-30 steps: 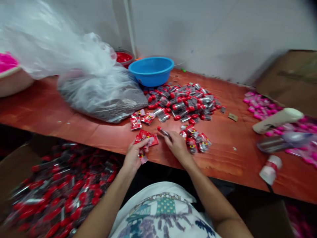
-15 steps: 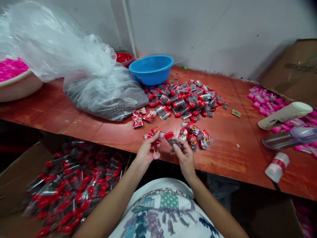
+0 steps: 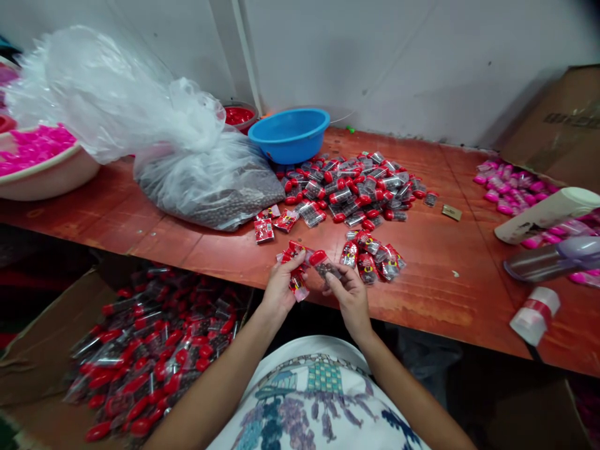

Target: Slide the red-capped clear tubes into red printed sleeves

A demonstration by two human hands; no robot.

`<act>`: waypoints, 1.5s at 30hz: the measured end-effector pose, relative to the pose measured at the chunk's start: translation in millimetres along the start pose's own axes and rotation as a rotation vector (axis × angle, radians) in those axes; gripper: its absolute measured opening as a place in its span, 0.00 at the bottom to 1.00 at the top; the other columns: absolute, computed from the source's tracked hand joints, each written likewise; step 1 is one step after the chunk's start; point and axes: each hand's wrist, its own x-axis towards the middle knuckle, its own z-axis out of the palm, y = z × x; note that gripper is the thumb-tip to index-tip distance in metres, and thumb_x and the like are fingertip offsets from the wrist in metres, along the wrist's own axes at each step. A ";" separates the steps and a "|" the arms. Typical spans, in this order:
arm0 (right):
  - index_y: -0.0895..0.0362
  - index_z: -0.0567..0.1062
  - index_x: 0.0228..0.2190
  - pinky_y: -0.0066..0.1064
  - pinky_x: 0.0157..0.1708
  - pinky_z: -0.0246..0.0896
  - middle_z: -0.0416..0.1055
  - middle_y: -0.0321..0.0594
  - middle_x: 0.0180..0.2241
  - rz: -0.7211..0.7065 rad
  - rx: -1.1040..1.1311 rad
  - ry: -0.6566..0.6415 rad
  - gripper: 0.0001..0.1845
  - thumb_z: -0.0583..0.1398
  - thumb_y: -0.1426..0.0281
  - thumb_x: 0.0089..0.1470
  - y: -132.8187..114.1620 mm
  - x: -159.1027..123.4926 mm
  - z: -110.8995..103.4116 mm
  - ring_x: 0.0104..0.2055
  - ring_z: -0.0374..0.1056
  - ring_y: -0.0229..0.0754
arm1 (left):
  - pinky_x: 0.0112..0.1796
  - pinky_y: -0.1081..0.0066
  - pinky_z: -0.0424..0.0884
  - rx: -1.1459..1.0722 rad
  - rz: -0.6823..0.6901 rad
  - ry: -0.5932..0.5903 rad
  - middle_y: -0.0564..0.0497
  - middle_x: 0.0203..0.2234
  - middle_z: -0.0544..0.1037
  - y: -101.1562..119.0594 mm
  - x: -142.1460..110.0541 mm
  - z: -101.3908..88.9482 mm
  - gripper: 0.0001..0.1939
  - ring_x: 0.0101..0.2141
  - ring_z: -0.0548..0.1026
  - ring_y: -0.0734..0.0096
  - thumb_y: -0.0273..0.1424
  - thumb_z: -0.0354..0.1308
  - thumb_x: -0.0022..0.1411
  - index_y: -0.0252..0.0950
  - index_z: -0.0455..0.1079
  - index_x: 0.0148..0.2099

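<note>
My left hand (image 3: pixel 280 292) is closed around several small red printed sleeves (image 3: pixel 299 285) with a cartoon picture on them. Between the thumb and fingers of my right hand (image 3: pixel 352 300) is a small clear bottle (image 3: pixel 322 262) with a red cap and dark contents. The capped end points left and meets the sleeves, or nearly so. Just right of my right hand lies a small group of bottles in printed sleeves (image 3: pixel 368 265). Beyond my hands, a few red sleeves (image 3: pixel 264 231) rest on the table, beside a heap of bare red-capped bottles (image 3: pixel 347 187).
On the red-brown table (image 3: pixel 450 256) stand a blue basin (image 3: pixel 290 139), a plastic bag of dark beads (image 3: pixel 210 194) and a basin of pink pieces (image 3: pixel 51 175). Tumblers (image 3: pixel 544 219) and pink-capped items are at right. Below left, a carton (image 3: pixel 56 325) holds many red-capped bottles.
My right hand has brought the capped end of the bottle closer to the sleeves in my left hand. The whole view has shifted slightly, with the table things now farther right.
</note>
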 end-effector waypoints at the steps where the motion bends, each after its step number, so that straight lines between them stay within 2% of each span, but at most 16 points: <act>1: 0.54 0.73 0.39 0.26 0.24 0.69 0.73 0.35 0.33 0.009 0.001 -0.007 0.14 0.63 0.64 0.50 0.4 -0.2 0.1 0.25 0.67 0.33 | 0.15 0.80 0.65 0.007 0.004 -0.003 0.54 0.21 0.76 0.4 -0.7 0.4 0.10 0.15 0.69 0.81 0.25 0.69 0.44 0.31 0.72 0.30; 6: 0.55 0.74 0.40 0.27 0.24 0.69 0.74 0.35 0.31 0.059 0.006 -0.048 0.15 0.64 0.64 0.49 0.3 -1.7 -0.6 0.24 0.68 0.34 | 0.16 0.80 0.66 0.044 0.066 -0.017 0.54 0.22 0.76 2.9 -3.2 0.9 0.13 0.16 0.69 0.80 0.27 0.70 0.42 0.31 0.71 0.32; 15: 0.54 0.72 0.43 0.29 0.25 0.71 0.75 0.36 0.32 0.024 0.078 0.036 0.19 0.64 0.63 0.49 -3.1 -2.8 -0.2 0.24 0.70 0.35 | 0.17 0.79 0.67 0.174 0.153 -0.172 0.54 0.23 0.76 5.5 -16.3 1.4 0.17 0.17 0.69 0.80 0.29 0.71 0.41 0.32 0.70 0.34; 18: 0.53 0.73 0.43 0.28 0.26 0.70 0.75 0.36 0.34 -0.007 0.057 0.006 0.18 0.64 0.64 0.49 -2.3 -2.5 -2.1 0.25 0.70 0.34 | 0.18 0.78 0.67 0.187 0.160 -0.162 0.53 0.23 0.76 6.5 -15.4 -0.1 0.17 0.18 0.69 0.79 0.29 0.71 0.41 0.31 0.70 0.34; 24: 0.53 0.76 0.41 0.28 0.29 0.68 0.74 0.34 0.31 -0.064 -0.072 -0.054 0.15 0.64 0.66 0.49 -1.1 -1.4 -7.1 0.28 0.68 0.35 | 0.17 0.79 0.64 0.161 0.187 -0.173 0.54 0.23 0.75 5.9 -14.3 -1.0 0.16 0.17 0.69 0.80 0.30 0.70 0.43 0.32 0.69 0.34; 27: 0.52 0.77 0.41 0.29 0.32 0.68 0.75 0.35 0.34 -0.092 -0.123 -0.058 0.15 0.64 0.66 0.49 -2.0 -1.2 -8.9 0.31 0.69 0.37 | 0.17 0.79 0.63 0.205 0.192 -0.196 0.56 0.19 0.73 5.3 -16.2 -0.8 0.16 0.15 0.68 0.80 0.29 0.70 0.42 0.32 0.68 0.32; 33: 0.52 0.77 0.41 0.31 0.38 0.67 0.76 0.36 0.38 -0.159 -0.162 -0.087 0.14 0.63 0.69 0.50 -5.2 -2.3 -10.2 0.36 0.71 0.39 | 0.15 0.81 0.61 0.220 0.261 -0.195 0.58 0.20 0.73 3.4 -18.7 -0.1 0.17 0.14 0.66 0.82 0.28 0.70 0.41 0.34 0.67 0.32; 36: 0.52 0.78 0.40 0.32 0.40 0.67 0.77 0.36 0.37 -0.167 -0.136 -0.090 0.13 0.64 0.69 0.49 -7.7 -2.2 -10.9 0.36 0.72 0.39 | 0.16 0.81 0.63 0.230 0.254 -0.241 0.57 0.21 0.74 4.5 -20.7 0.5 0.19 0.15 0.67 0.82 0.27 0.70 0.41 0.34 0.68 0.36; 39: 0.51 0.78 0.40 0.32 0.40 0.67 0.77 0.35 0.36 -0.099 -0.085 -0.092 0.13 0.64 0.69 0.49 -9.2 -2.5 -11.1 0.35 0.72 0.39 | 0.16 0.80 0.65 0.248 0.237 -0.292 0.56 0.25 0.75 6.6 -22.2 1.4 0.23 0.17 0.68 0.81 0.25 0.70 0.41 0.34 0.68 0.41; 45: 0.52 0.75 0.42 0.29 0.36 0.67 0.75 0.36 0.36 -0.119 -0.068 -0.047 0.14 0.63 0.68 0.52 -5.2 -4.6 -3.9 0.35 0.71 0.38 | 0.16 0.80 0.66 0.317 0.199 -0.289 0.56 0.22 0.74 -1.3 -23.4 3.4 0.18 0.17 0.68 0.81 0.26 0.70 0.42 0.32 0.67 0.35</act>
